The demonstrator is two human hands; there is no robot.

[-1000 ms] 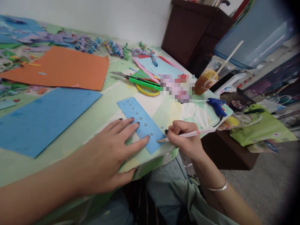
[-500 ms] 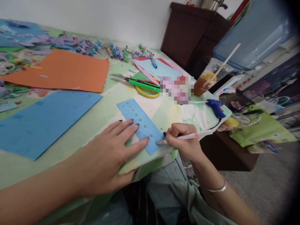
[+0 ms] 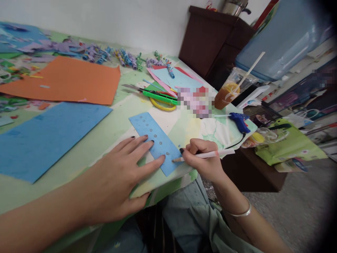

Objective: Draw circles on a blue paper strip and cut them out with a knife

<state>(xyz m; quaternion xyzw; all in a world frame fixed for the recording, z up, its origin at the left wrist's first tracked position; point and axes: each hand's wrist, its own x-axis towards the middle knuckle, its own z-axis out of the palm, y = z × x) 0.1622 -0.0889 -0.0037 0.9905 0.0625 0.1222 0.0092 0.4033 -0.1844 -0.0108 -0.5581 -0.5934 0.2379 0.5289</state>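
A narrow strip of blue paper (image 3: 150, 124) lies slanted near the table's front edge, with a row of several small grey pencil marks along it. My left hand (image 3: 129, 168) rests flat with fingers spread, its fingertips pressing the strip's left edge. In my right hand (image 3: 204, 158) is a white pencil (image 3: 219, 153), pinched between thumb and fingers. The pencil's tip touches the strip near its close end, just below the lowest mark.
A large blue sheet (image 3: 55, 137) and an orange sheet (image 3: 79, 80) lie at the left. Beyond the strip are a green utility knife (image 3: 160, 96) and yellow-handled scissors (image 3: 164, 106). A blue glue gun (image 3: 240, 122) and a drink cup (image 3: 228, 91) stand at the right; paper curls (image 3: 126, 58) line the wall.
The whole view has shifted slightly, so things sit a little further left. Both hands keep their places on the strip, and the pencil tip stays at nearly the same spot.
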